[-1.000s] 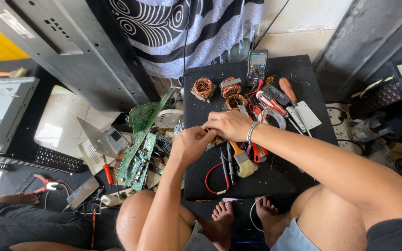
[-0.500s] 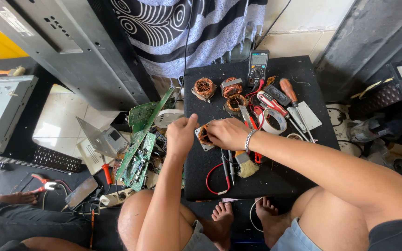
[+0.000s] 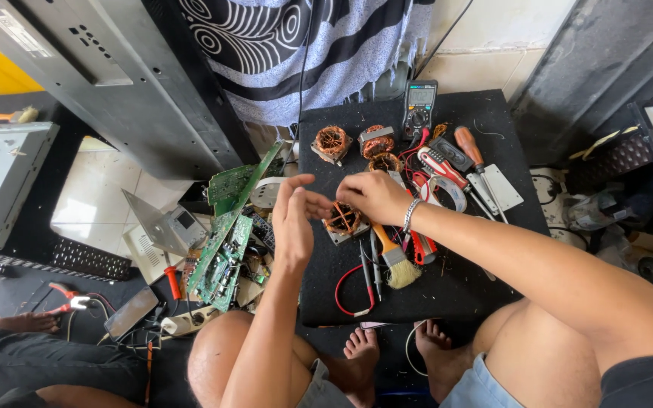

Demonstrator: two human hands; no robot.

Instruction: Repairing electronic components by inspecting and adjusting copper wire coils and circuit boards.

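Note:
On the black mat (image 3: 447,295) my right hand (image 3: 372,198) grips a copper wire coil (image 3: 341,219) on a small metal base, just above the mat. My left hand (image 3: 293,219) hovers at the coil's left with fingers apart, holding nothing. Just below the coil lie a paintbrush (image 3: 394,261), thin probes (image 3: 368,272) and a red wire loop (image 3: 341,291). Three more copper coils (image 3: 332,141) sit farther back.
A multimeter (image 3: 419,102), screwdrivers (image 3: 468,147), a tape roll (image 3: 447,193) and a metal plate (image 3: 502,187) crowd the mat's right back. Green circuit boards (image 3: 224,249) lean left of the mat. Red pliers (image 3: 66,296) lie on the floor. Another person's leg (image 3: 32,363) is at lower left.
My hands drew the coil toward the mat's near middle. My left hand let go of it and opened, while my right hand kept hold.

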